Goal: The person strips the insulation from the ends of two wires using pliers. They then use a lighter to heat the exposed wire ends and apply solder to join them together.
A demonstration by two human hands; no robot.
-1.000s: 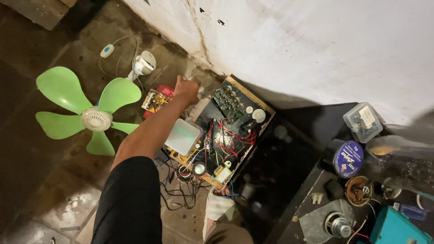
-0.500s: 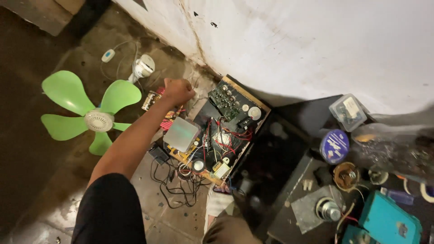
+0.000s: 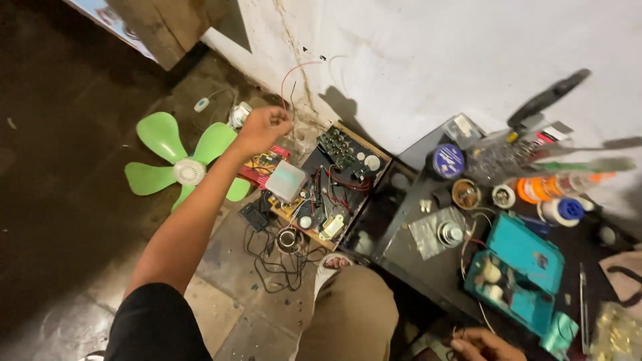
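Here your left hand (image 3: 262, 128) is pinched shut on a thin red wire (image 3: 289, 80), lifted above the open circuit board (image 3: 321, 187) on the floor by the wall; your right hand (image 3: 483, 345) rests loosely curled at the table's (image 3: 428, 261) near edge

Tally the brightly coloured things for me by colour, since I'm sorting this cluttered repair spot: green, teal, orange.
Green: 1, the green plastic five-bladed fan lying on the floor near the left hand, which pinches a thin red wire.
Teal: 1, the open teal plastic case near the right hand.
Orange: 1, the orange spool.
Total: 3
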